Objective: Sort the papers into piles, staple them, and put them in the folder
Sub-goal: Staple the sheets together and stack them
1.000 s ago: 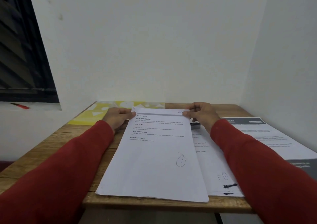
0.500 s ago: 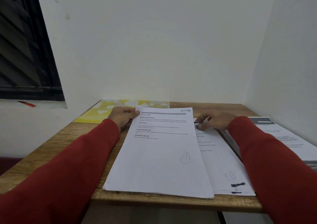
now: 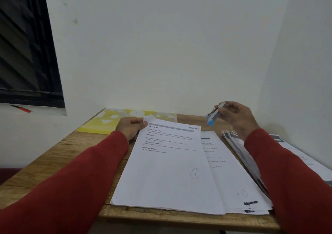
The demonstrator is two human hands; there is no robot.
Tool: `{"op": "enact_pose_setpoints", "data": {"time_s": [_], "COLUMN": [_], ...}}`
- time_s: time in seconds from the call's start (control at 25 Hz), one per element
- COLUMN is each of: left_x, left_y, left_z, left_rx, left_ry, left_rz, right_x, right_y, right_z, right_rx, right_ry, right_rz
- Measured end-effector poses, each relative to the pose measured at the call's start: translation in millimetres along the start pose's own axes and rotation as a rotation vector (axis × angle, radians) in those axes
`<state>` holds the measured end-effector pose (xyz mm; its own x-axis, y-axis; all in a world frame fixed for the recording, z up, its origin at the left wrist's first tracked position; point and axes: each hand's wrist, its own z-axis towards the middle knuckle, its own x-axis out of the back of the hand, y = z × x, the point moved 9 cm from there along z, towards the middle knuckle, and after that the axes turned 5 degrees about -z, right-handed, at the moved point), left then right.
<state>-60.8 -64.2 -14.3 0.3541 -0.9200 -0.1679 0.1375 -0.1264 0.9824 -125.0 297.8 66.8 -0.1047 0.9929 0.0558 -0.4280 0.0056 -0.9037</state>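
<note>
I count three paper piles on the desk. My left hand pinches the front pile's far-left corner. My right hand, raised above the piles, grips one stapler. One yellow folder lies beyond my left fingers.

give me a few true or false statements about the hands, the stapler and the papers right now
1. The right hand holds the stapler above the table. True.
2. The left hand lies flat on the yellow folder. False: it pinches the top left corner of the front paper stack.
3. The stapler is clamped on the stack's corner. False: it is in the air, clear of the papers.
4. The yellow folder lies at the table's far left, by the wall. True.
</note>
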Motion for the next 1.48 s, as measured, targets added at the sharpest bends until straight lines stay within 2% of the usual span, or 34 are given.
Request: {"op": "enact_pose_setpoints", "data": {"time_s": [0.08,0.16,0.24,0.4,0.56,0.68,0.84,1.04,1.12,1.2,1.36,1.48], "left_x": [-1,-3,-3,0,1,-2,-4,-3,-3,-4,-4,-6], "left_y": [1,2,4,6,2,1,5,7,8,8,10,10], "left_z": [0,-1,0,5,9,11,8,7,6,6,5,3], "left_rx": [-0.008,-0.02,-0.043,-0.081,-0.057,-0.056,-0.077,-0.089,-0.094,-0.095,-0.112,-0.115], "left_ry": [-0.004,-0.01,-0.012,0.006,0.024,0.016,0.006,0.018,0.021,0.017,0.015,0.001], "left_rz": [-0.017,-0.026,-0.005,0.061,0.067,0.063,0.085,0.129,0.131,0.123,0.136,0.126], "right_x": [-24,-63,-101,-154,-171,-162,-155,-163,-166,-165,-159,-158], "right_y": [-23,-36,-35,8,42,48,44,31,32,36,48,47], "right_z": [4,10,21,28,30,32,25,16,13,14,19,21], "right_rx": [0.007,-0.043,-0.126,-0.295,-0.365,-0.354,-0.324,-0.28,-0.305,-0.346,-0.464,-0.438], "right_ry": [-0.076,-0.217,-0.281,-0.211,-0.176,-0.139,-0.13,-0.286,-0.301,-0.258,-0.062,-0.067], "right_rz": [0.134,0.138,0.181,0.432,0.603,0.605,0.425,0.388,0.428,0.464,0.547,0.45]}}
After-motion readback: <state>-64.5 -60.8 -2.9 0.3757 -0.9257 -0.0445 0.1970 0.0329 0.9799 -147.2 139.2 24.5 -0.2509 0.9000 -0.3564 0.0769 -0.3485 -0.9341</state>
